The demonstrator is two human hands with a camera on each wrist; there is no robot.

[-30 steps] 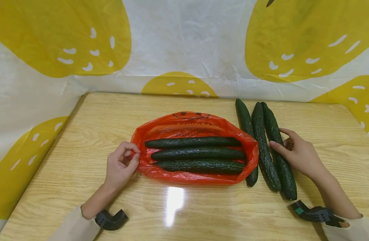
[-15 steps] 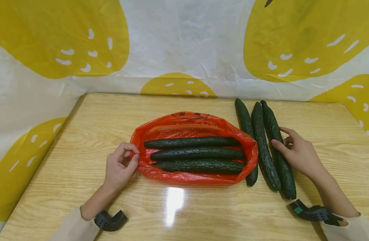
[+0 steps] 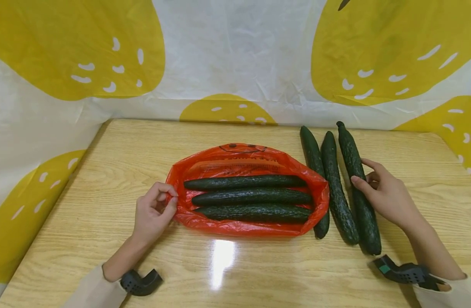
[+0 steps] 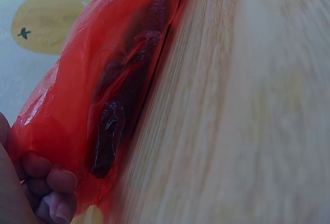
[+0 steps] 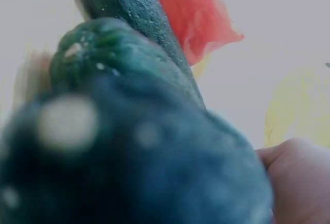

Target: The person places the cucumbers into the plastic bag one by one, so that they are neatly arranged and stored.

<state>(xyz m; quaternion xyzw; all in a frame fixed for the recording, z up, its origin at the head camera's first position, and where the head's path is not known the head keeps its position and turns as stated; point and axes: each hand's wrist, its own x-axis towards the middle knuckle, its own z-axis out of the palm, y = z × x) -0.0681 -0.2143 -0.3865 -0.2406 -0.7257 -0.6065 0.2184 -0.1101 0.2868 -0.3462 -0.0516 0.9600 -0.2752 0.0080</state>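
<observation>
Green, the rightmost cucumber (image 3: 364, 209) runs lengthwise from near the back edge of the desk (image 3: 281, 273) towards its front, crosswise to the red bag (image 3: 239, 229); the right hand (image 3: 389, 196) grips it, the left hand (image 3: 152, 211) pinches the bag's left end.

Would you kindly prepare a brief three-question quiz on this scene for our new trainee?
1. How many cucumbers can be seen lying inside the red bag in the head view?

2. True or false: the left hand pinches the edge of the red bag.

3. Which of the three loose cucumbers does the right hand hold?
A) the one nearest the bag
B) the middle one
C) the one farthest from the bag

Key: 1. Three. 2. True. 3. C, the outermost cucumber.
</observation>
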